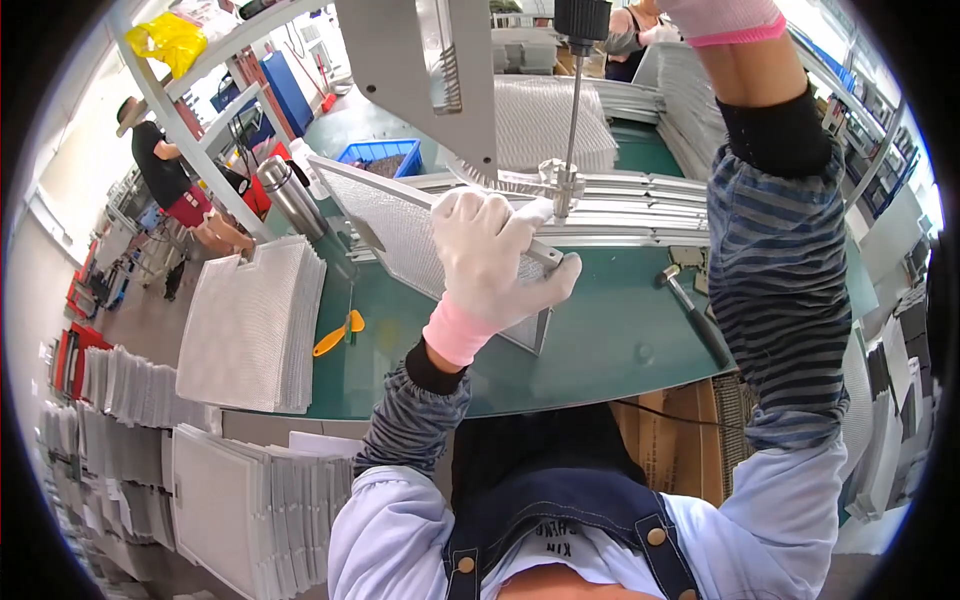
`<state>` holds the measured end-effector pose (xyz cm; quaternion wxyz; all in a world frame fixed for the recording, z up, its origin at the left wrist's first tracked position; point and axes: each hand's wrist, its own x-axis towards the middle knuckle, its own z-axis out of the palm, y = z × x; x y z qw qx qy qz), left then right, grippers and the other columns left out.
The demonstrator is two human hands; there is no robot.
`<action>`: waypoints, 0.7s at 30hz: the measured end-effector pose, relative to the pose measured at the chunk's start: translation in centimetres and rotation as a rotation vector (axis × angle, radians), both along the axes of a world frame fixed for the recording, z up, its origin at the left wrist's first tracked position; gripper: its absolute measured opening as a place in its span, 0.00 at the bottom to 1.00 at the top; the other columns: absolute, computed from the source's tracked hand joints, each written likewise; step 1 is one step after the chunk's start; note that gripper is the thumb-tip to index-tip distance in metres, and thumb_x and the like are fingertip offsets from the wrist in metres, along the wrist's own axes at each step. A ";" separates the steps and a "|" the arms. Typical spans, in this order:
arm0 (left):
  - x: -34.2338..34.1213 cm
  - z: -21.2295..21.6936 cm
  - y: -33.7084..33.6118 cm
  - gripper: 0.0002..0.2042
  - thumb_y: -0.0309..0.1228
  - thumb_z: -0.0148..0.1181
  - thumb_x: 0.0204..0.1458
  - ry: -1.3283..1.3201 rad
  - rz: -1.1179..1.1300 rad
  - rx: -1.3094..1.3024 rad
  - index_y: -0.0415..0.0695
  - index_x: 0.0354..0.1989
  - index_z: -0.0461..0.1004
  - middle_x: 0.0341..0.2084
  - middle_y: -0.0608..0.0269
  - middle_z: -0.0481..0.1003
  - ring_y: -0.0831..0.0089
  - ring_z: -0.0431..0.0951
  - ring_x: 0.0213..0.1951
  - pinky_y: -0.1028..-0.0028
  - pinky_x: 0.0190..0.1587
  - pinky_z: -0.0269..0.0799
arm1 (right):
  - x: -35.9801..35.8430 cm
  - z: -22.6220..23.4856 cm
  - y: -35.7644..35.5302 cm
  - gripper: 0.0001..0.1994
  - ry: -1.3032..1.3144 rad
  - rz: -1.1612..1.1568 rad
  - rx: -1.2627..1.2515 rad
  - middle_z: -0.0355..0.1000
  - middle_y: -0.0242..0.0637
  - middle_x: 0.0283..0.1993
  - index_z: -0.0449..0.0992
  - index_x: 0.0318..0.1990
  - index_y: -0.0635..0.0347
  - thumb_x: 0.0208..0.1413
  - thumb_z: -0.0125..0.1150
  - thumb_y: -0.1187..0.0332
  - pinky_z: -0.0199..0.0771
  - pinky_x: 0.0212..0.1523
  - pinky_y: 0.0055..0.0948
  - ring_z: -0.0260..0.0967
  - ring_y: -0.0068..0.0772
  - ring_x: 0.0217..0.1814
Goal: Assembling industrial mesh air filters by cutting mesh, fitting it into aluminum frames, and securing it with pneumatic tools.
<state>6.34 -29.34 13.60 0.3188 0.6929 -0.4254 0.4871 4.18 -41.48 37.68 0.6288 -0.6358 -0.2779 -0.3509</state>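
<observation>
My left hand [485, 250], in a white glove with a pink cuff, grips the edge of a framed metal mesh panel [405, 235] at the middle of the bench. The panel stands tilted, its corner near the tip of a vertical screwdriver bit [575, 115]. My left fingers hide part of the frame. A black chuck [583, 22] holds the bit above, beside a grey machine arm [425, 80]. My right hand [725, 20], gloved with a pink cuff, is raised at the upper right; its fingers are cut off by the picture's edge.
Stacked mesh panels [250, 325] stand at the left. An orange-handled tool [340, 335] and a hammer [695, 315] lie on the green bench [600, 345]. A steel flask [290, 195], a blue bin [385, 155] of small parts and aluminium rails [640, 210] sit behind. Two other people are farther off.
</observation>
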 end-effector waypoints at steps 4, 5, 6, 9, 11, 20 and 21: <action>-0.2 0.7 -0.7 0.20 0.34 0.68 0.32 0.067 -0.110 -0.021 0.44 0.39 0.79 0.20 0.68 0.67 0.67 0.67 0.26 0.67 0.35 0.63 | -2.6 -0.2 1.6 0.12 0.113 -0.256 -0.132 0.72 0.34 0.24 0.75 0.33 0.66 0.55 0.60 0.63 0.72 0.23 0.23 0.71 0.24 0.22; 0.2 1.1 -0.8 0.24 0.33 0.67 0.33 -0.050 -0.064 -0.040 0.44 0.45 0.79 0.17 0.71 0.70 0.70 0.68 0.23 0.70 0.33 0.65 | -2.0 -0.7 1.2 0.12 -0.124 -0.355 -0.320 0.73 0.35 0.25 0.76 0.33 0.66 0.55 0.61 0.63 0.72 0.22 0.22 0.72 0.22 0.23; 0.2 1.0 -0.8 0.24 0.33 0.67 0.33 -0.053 -0.058 -0.045 0.44 0.45 0.79 0.17 0.71 0.70 0.70 0.68 0.23 0.70 0.33 0.65 | -2.3 -0.7 1.6 0.12 -0.129 -0.349 -0.324 0.73 0.35 0.25 0.76 0.33 0.66 0.55 0.61 0.63 0.72 0.22 0.22 0.72 0.22 0.23; 0.3 0.5 -0.9 0.24 0.32 0.67 0.34 0.083 -0.127 -0.040 0.45 0.46 0.79 0.16 0.74 0.69 0.71 0.67 0.23 0.70 0.33 0.65 | -2.7 -0.5 2.2 0.12 0.013 -0.279 -0.254 0.72 0.34 0.24 0.75 0.33 0.65 0.55 0.60 0.62 0.72 0.21 0.22 0.71 0.22 0.23; 0.2 0.9 -1.3 0.23 0.31 0.66 0.35 0.059 -0.152 -0.042 0.47 0.45 0.80 0.15 0.75 0.68 0.70 0.67 0.25 0.69 0.36 0.64 | -0.9 -0.1 1.5 0.12 0.048 -0.081 -0.117 0.71 0.33 0.23 0.74 0.33 0.63 0.56 0.58 0.62 0.71 0.20 0.22 0.71 0.22 0.22; 0.2 0.0 -0.6 0.19 0.35 0.65 0.35 0.150 -0.058 0.009 0.54 0.42 0.82 0.24 0.67 0.67 0.66 0.64 0.31 0.66 0.37 0.61 | 2.6 -4.0 1.4 0.13 -0.004 0.632 -0.208 0.69 0.28 0.26 0.73 0.38 0.59 0.57 0.58 0.58 0.70 0.21 0.19 0.68 0.19 0.21; 0.1 -0.1 -0.6 0.19 0.35 0.65 0.35 0.154 -0.050 0.001 0.54 0.42 0.82 0.24 0.67 0.67 0.66 0.64 0.31 0.66 0.37 0.61 | 0.8 -4.0 2.1 0.13 0.122 0.420 -0.124 0.69 0.27 0.26 0.73 0.40 0.58 0.57 0.58 0.58 0.69 0.21 0.20 0.68 0.19 0.21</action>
